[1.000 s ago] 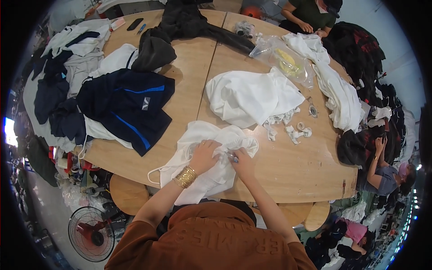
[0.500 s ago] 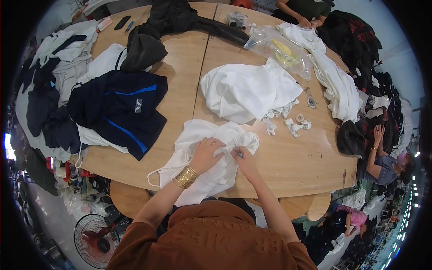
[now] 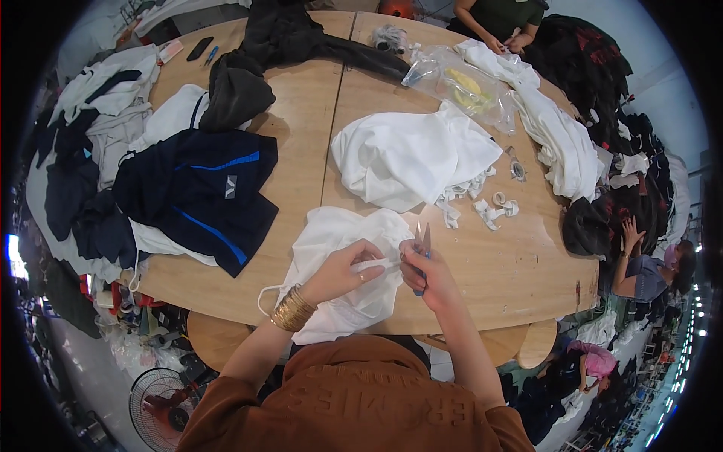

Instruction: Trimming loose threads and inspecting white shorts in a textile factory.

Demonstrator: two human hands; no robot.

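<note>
A white garment (image 3: 320,235) with a drawstring (image 3: 265,300) lies bunched at the table's near edge. My left hand (image 3: 340,273), with gold bangles on the wrist, pinches part of its gathered edge between thumb and fingers. Close beside it, my right hand (image 3: 431,277) is closed around a small pair of scissors (image 3: 422,239). Their blades point away from me and stand slightly apart; a blue handle shows below the fingers. The right fingertips are at the garment's edge, but whether they also grip the cloth I cannot tell.
Beyond my hands lies a white cloth heap (image 3: 399,154), with fabric scraps (image 3: 493,211) and a tape roll (image 3: 517,172) beside it. Navy shorts (image 3: 218,181) are on the left. A plastic bag (image 3: 482,90) lies far right, near a co-worker's hands (image 3: 512,44). A fan (image 3: 162,407) stands lower left.
The scissors now stick up plainly from my right hand, which has turned and shifted slightly right. My left hand has moved slightly nearer to me, still pinching the cloth.
</note>
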